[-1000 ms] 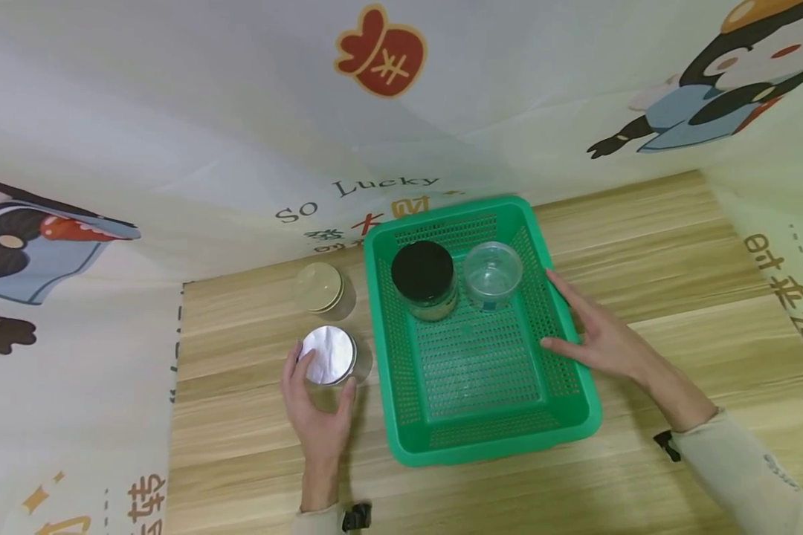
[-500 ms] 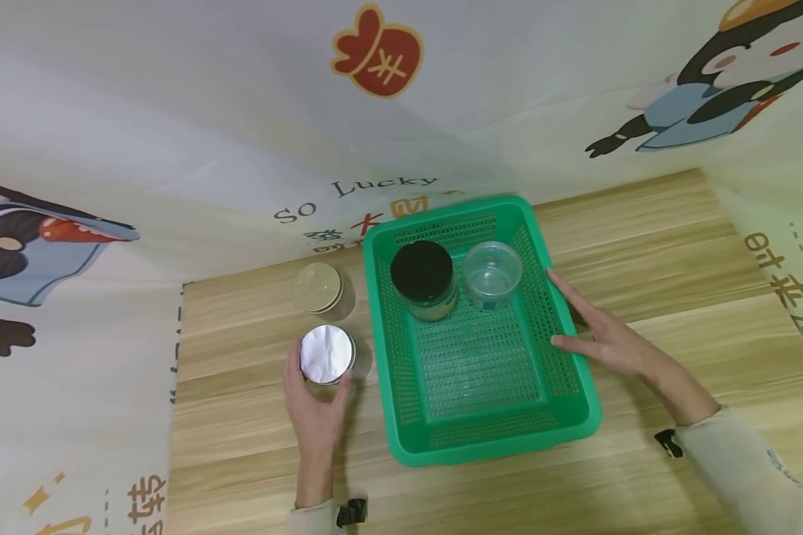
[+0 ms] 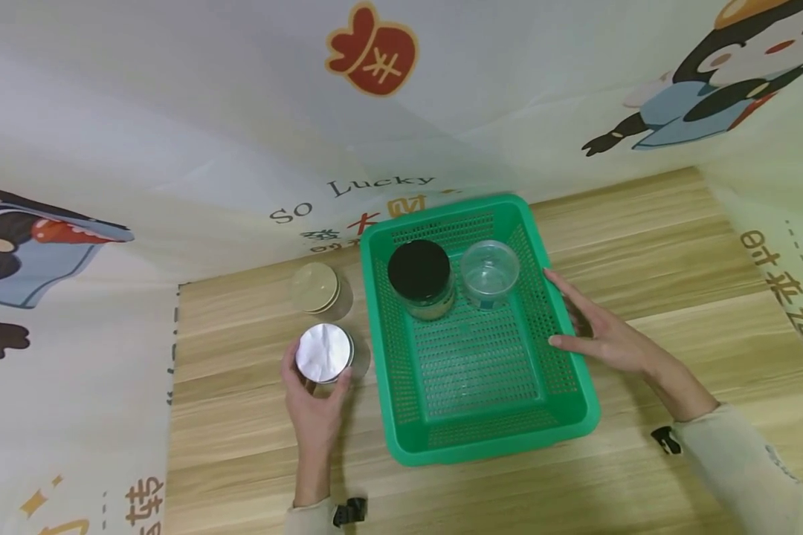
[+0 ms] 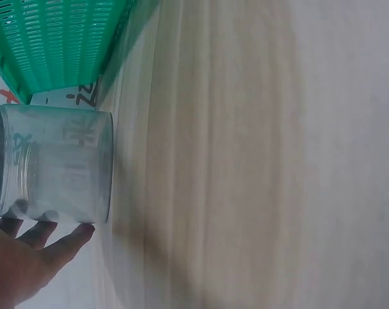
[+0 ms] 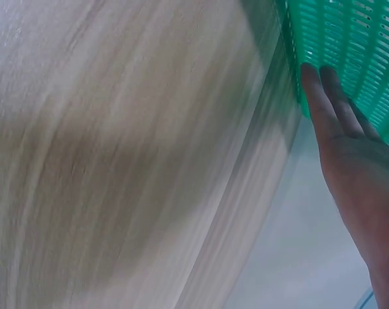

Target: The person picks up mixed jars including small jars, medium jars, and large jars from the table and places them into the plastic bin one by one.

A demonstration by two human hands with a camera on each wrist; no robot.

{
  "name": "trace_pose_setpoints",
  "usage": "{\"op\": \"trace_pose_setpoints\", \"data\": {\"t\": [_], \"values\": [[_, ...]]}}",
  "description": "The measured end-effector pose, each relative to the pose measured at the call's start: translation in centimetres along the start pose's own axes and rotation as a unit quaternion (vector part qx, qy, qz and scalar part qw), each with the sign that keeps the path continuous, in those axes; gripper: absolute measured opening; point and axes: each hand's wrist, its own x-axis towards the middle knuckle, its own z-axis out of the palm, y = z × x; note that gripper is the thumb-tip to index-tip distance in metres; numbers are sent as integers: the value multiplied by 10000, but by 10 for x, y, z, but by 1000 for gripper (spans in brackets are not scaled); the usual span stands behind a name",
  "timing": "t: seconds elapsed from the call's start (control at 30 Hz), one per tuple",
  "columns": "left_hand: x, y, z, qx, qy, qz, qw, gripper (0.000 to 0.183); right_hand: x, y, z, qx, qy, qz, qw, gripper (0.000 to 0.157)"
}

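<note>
In the head view my left hand [image 3: 317, 416] holds a clear jar with a silver foil-like top [image 3: 323, 353], thumb and fingers around its sides. The left wrist view shows the clear jar [image 4: 66, 167] side-on, fingertips [image 4: 75, 241] against its wall. Behind it stands another jar with a gold lid [image 3: 316, 287]. My right hand [image 3: 605, 338] rests at the right side of a green plastic basket [image 3: 485, 453], thumb over the rim. Straight fingers [image 5: 320, 106] lie along its outer wall in the right wrist view. Inside the basket are a black-lidded jar [image 3: 420, 279] and a clear round tub [image 3: 490, 271].
The wooden tabletop [image 3: 656, 253] runs back to a white printed cloth [image 3: 241, 111], which also hangs on both sides. The basket's near wall lies toward the front of the table, right of the silver-topped jar.
My left fingers have come off the silver top and closed around the jar's sides. My right thumb has shifted slightly outward toward the basket's rim. The basket and its contents stay put.
</note>
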Motion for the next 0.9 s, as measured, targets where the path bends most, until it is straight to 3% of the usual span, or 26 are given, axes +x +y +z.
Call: {"op": "trace_pose_setpoints", "data": {"t": [0.17,0.37,0.6,0.9], "values": [[1,6,3,-207,137,-203,9995,85,1,2,0,121,-52,-38,9999,92],[1,7,3,-182,216,-192,9994,84,1,3,0,217,-84,28,9997,92],[-1,10,3,-271,185,45,9994,82,1,2,0,336,-80,16,9994,93],[-4,15,5,-938,136,361,9948,83,2,3,0,474,-85,80,9988,93]]}}
